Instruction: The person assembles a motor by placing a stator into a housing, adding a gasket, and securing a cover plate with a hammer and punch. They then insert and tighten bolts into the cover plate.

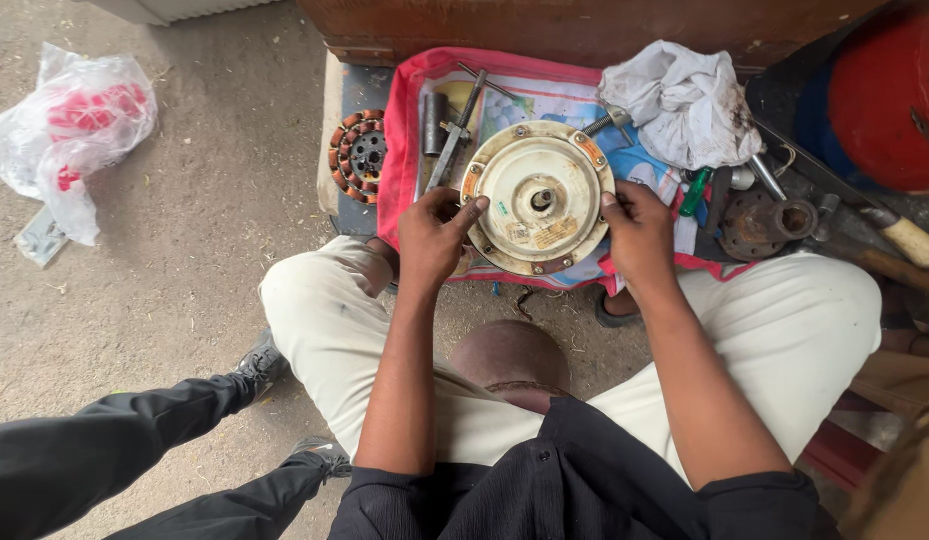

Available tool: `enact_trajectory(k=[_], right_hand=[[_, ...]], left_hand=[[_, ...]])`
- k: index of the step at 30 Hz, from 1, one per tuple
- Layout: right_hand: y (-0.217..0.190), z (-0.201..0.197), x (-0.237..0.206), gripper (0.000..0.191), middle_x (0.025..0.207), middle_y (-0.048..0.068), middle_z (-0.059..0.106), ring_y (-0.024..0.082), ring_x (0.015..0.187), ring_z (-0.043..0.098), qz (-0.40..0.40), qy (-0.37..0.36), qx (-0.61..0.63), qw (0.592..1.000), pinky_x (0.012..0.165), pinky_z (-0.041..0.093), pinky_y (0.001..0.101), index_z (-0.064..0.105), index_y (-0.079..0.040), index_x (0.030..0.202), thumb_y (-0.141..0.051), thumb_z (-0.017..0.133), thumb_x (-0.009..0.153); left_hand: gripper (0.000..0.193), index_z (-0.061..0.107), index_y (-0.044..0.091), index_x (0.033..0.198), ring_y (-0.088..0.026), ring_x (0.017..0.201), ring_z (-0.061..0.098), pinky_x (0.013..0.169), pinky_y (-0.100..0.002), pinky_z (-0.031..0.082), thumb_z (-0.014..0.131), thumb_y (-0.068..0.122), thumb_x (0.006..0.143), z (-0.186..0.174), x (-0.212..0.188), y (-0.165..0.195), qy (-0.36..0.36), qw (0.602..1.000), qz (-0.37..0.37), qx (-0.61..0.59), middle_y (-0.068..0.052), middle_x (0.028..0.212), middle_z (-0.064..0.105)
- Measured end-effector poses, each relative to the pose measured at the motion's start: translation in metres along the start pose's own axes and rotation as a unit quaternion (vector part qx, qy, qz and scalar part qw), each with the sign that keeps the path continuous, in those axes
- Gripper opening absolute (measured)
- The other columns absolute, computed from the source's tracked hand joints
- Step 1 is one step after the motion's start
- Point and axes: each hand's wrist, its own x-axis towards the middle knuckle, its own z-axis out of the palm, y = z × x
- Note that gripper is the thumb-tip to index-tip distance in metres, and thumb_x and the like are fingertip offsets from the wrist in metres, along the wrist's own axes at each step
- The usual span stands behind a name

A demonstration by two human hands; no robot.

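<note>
I see 2 hands gripping the round cream motor housing [537, 197], which lies flat on the red-edged cloth [399, 160]: left hand [431, 235] clasps its left rim, right hand [639, 228] its right rim. The copper-wound stator [358, 154] lies left, the crumpled rag [681, 103] far right. Step, I judge: steadying the housing; lifting it needs equal grip on both sides.

A low bench [344, 90] carries a pink-edged printed cloth [404, 150].

Copper-wound stator [358, 155], crumpled white rag [684, 105], plastic bag [69, 125], red drum [889, 95], green screwdriver [694, 192]
</note>
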Motion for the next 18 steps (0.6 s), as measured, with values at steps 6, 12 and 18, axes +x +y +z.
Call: enact_trajectory(k=[6, 12, 18], right_hand=[[-0.009, 0.001, -0.006, 0.025, 0.094, 0.014, 0.062, 0.023, 0.082, 0.063, -0.074, 0.034, -0.216, 0.973, 0.076, 0.05, 0.0357, 0.073, -0.002, 0.123, -0.008, 0.071, 0.099], [-0.01, 0.005, -0.007, 0.027, 0.094, 0.012, 0.06, 0.022, 0.081, 0.062, -0.069, 0.039, -0.208, 0.975, 0.074, 0.05, 0.0353, 0.072, -0.003, 0.125, -0.007, 0.071, 0.099], [-0.011, 0.007, -0.007, 0.028, 0.101, 0.01, 0.06, 0.019, 0.084, 0.062, -0.06, 0.044, -0.177, 0.981, 0.077, 0.052, 0.0325, 0.071, -0.003, 0.126, -0.003, 0.069, 0.098]], left_hand=[[0.052, 0.073, -0.005, 0.101, -0.013, 0.055, 0.061, 0.052, -0.032, 0.049, 0.09, 0.037, 0.075, 0.004, 0.003, -0.002, 0.051, 0.993, 0.051, 0.093, -0.009, 0.062, 0.067], [0.056, 0.074, -0.005, 0.1, -0.017, 0.065, 0.063, 0.061, -0.033, 0.051, 0.093, 0.04, 0.073, 0.008, 0.003, -0.01, 0.081, 0.981, 0.138, 0.109, -0.012, 0.077, 0.068], [0.058, 0.074, -0.006, 0.094, -0.021, 0.067, 0.063, 0.063, -0.035, 0.051, 0.095, 0.04, 0.068, 0.006, 0.005, -0.012, 0.064, 0.981, 0.127, 0.129, -0.013, 0.077, 0.067]])
